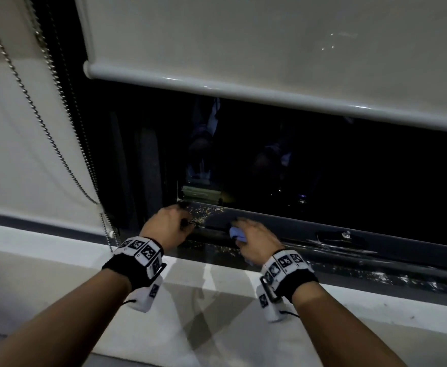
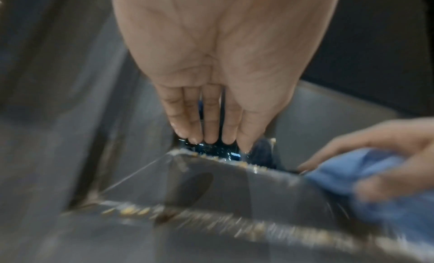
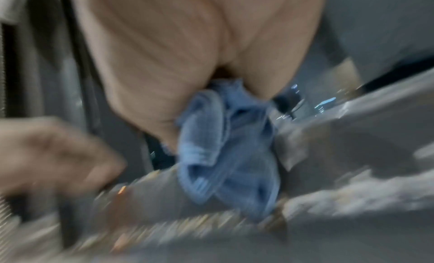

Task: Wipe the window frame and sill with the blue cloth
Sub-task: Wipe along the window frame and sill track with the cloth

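- My right hand (image 1: 256,241) grips the bunched blue cloth (image 1: 237,233), fingers curled round it; on the right wrist view the cloth (image 3: 225,152) hangs out of the palm onto the dark window frame (image 1: 389,241).
- My left hand (image 1: 168,226) sits at about 9 o'clock from the right one, near it but apart, at the frame's left corner.
- On the left wrist view its fingers (image 2: 211,122) run straight and close together, tips down at the frame's upper edge; it holds nothing that I can see.
- Yellowish grit (image 1: 203,211) is scattered on the frame between the two hands, with more on the dark track at 6 o'clock from it.
- The pale sill (image 1: 217,300) lies under my wrists.
- A cream roller blind (image 1: 243,43) hangs at 12 o'clock, its bead chain (image 1: 45,123) off at 10 o'clock.
- Both wrist views are blurred.
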Action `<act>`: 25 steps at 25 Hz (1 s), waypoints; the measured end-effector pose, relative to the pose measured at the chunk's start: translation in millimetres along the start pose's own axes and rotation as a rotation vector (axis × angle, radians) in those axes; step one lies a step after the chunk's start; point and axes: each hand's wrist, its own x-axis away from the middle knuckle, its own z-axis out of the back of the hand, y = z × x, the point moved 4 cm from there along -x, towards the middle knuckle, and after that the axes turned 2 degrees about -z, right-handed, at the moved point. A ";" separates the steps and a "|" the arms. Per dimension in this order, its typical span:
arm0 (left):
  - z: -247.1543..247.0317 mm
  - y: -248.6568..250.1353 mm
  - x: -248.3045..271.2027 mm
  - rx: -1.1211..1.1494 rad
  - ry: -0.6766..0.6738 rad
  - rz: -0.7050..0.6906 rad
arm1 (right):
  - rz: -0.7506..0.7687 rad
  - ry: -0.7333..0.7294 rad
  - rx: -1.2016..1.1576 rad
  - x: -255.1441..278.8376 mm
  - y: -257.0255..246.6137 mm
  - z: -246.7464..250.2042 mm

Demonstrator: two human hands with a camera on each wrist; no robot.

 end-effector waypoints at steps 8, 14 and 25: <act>-13.4 -18.3 15.0 -0.196 -0.033 -0.044 | -0.396 0.278 -0.110 -8.9 61.0 9.0; -11.7 -23.5 6.5 -0.158 -0.041 0.005 | -0.142 0.146 0.010 1.0 23.3 -11.7; -21.0 -27.7 -5.2 -0.164 -0.050 0.110 | -0.134 0.263 -0.023 -14.4 -4.0 -15.2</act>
